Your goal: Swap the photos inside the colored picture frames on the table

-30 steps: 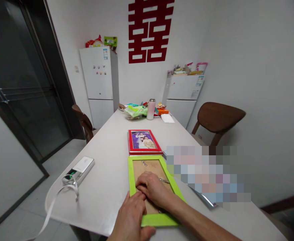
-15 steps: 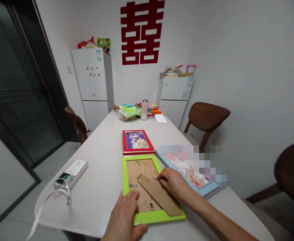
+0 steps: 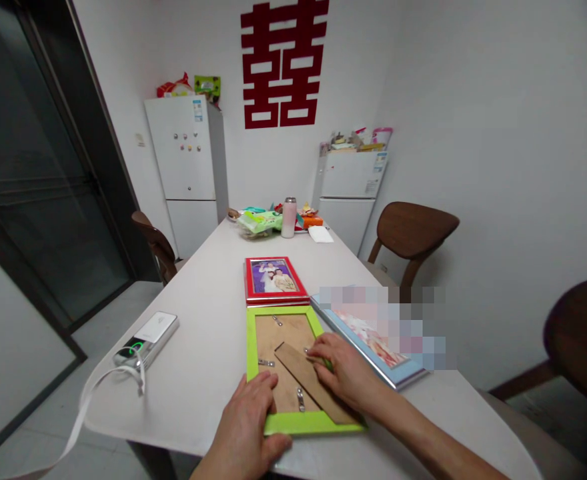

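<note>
Head view, lime-green frame (image 3: 251, 347) face down, brown backing (image 3: 279, 333), left hand (image 3: 246, 427) flat open, right hand (image 3: 346, 377) open atop stand (image 3: 298, 373)

The left hand (image 3: 246, 427) and right hand (image 3: 346, 373) are bare, likewise the right forearm (image 3: 423, 437)

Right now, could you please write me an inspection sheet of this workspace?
Surface: white table, rounded near edge.
Job's things: green frame face down; brown stand lies across its backing.
Clutter: red frame, blue frame, power bank; bottle and bags at the far end.
Hands: left hand flat on the frame's near corner; right hand on the stand's upper end.
Cables: white strap from the power bank hangs over the edge.
Surroundings: two fridges, wooden chairs, red wall sign.
</note>
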Demonstrator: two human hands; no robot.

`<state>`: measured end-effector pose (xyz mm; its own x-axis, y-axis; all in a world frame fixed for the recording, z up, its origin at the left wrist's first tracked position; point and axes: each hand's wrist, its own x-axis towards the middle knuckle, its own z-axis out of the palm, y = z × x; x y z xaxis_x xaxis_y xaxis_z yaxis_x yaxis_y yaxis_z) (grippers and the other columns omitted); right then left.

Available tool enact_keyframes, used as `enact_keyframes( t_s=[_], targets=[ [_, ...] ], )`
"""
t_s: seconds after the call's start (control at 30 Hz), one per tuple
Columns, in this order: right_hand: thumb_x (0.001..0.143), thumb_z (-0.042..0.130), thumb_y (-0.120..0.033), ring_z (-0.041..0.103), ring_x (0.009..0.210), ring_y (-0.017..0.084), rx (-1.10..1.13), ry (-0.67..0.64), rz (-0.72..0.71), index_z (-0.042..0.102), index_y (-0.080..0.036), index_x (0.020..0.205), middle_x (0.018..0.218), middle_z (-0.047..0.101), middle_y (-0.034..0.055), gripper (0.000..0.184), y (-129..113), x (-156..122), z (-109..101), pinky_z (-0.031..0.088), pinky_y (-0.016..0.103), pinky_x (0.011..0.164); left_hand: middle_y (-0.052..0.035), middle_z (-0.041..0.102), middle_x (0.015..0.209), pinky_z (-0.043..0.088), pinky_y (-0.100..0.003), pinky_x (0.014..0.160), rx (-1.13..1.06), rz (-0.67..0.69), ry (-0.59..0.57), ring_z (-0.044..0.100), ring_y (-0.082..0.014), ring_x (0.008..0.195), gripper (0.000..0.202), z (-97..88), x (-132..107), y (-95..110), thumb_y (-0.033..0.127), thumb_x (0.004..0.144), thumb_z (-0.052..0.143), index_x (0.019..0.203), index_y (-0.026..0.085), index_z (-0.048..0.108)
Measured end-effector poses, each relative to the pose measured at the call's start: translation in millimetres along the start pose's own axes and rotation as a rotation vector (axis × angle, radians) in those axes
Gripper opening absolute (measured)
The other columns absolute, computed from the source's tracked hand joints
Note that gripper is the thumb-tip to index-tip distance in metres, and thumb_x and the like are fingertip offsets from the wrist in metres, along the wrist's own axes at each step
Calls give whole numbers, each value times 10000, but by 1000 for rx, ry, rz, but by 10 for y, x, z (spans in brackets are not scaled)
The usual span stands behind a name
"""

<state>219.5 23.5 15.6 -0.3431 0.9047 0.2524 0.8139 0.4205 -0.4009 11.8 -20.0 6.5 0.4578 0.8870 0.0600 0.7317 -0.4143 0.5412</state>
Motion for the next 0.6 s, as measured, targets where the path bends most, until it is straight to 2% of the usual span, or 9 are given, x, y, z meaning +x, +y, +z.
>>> enact_keyframes(
  t_s=[0.13,0.3,0.4,0.5,0.6],
  targets=[
    [710,496,-157,475,770,149,52,-134,-191,651,-222,746,772,553,34,172,-173,-144,33,346,279,710,-142,472,1212,208,-424,1010,-13,15,13,369,-218,1163,614,9,-2,6,191,573,581,1158,94,422],
    [714,520,-202,462,721,140,51,-125,-245,671,-253,718,708,535,26,160,-185,-119,176,332,273,664,-130,476,1213,218,-443,999,-23,17,21,372,-224,1162,583,-4,-11,7,187,580,582,1141,129,436],
    [712,505,-176,459,725,141,68,-158,-302,671,-256,721,690,542,21,185,-168,-80,213,329,277,676,-132,459,1228,220,-434,1000,-11,2,-2,370,-225,1163,563,-34,-5,13,201,577,588,1119,126,457],
    [668,483,-84,459,762,144,91,-224,-334,666,-254,729,719,556,15,257,-202,-46,170,328,293,724,-122,456,1233,214,-425,1003,1,-12,-27,366,-224,1166,493,-63,8,21,202,573,585,1056,134,508],
    [643,467,-57,465,783,152,128,-270,-301,664,-238,742,762,558,23,285,-310,-24,13,340,311,751,-115,469,1223,220,-424,998,-10,-10,-22,369,-222,1165,509,-85,6,7,198,568,582,1067,150,498]
  ],
)
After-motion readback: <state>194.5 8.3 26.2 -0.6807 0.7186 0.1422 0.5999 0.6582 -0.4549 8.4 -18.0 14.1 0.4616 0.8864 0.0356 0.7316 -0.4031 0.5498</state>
